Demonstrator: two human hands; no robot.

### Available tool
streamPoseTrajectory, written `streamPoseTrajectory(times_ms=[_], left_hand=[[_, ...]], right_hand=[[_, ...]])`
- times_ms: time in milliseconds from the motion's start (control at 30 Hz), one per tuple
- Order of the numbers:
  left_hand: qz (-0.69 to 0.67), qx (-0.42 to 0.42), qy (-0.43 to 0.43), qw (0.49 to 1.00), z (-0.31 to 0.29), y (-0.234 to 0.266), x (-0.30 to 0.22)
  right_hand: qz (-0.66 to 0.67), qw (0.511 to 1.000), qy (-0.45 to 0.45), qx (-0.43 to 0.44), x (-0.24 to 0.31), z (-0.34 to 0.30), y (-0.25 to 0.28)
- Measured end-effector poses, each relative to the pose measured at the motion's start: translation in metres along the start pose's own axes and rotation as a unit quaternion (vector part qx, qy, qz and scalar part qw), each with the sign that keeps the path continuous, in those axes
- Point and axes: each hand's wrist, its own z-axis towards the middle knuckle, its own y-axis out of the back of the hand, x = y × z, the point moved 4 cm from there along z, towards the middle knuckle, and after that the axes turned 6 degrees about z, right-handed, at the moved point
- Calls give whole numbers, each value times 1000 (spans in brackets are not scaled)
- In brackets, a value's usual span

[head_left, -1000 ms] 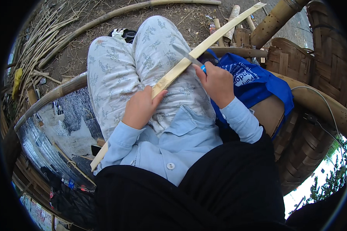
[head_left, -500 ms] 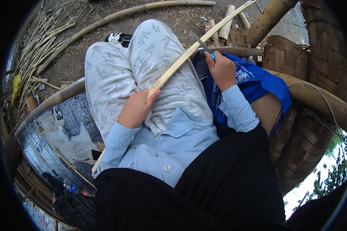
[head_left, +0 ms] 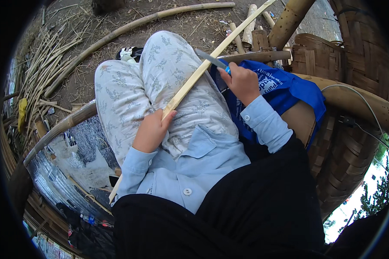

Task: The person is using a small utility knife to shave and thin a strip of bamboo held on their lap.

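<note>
A long pale bamboo strip runs slantwise over my lap, from beside my left forearm up to the far right. My left hand is closed around it above my left thigh. In my right hand is a knife with a blue-and-white handle, gripped in closed fingers. Its grey blade crosses the strip near my right knee and points to the far left; whether the edge bites into the wood I cannot tell.
A blue printed bag with cardboard lies at my right, beside woven bamboo panels. Thick bamboo poles stand at the far right. Thin sticks are heaped at the far left, near a curved pole. Silvery sheeting covers the seat at my left.
My right hand and the knife have moved slightly left and nearer along the strip. My left hand keeps its hold, and the whole view has shifted a little.
</note>
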Motion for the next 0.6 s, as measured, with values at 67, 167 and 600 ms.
streamPoseTrajectory(times_ms=[67, 167, 600], left_hand=[[14, -8, -7, 1000, 2, -2, 2], [10, -14, -4, 1000, 1, 1, 3], [-8, 43, 11, 999, 6, -2, 4]], right_hand=[[-21, 1000, 13, -10, -12, 11, 3], [15, 1000, -20, -8, 21, 11, -5], [15, 999, -50, -15, -45, 34, -1]])
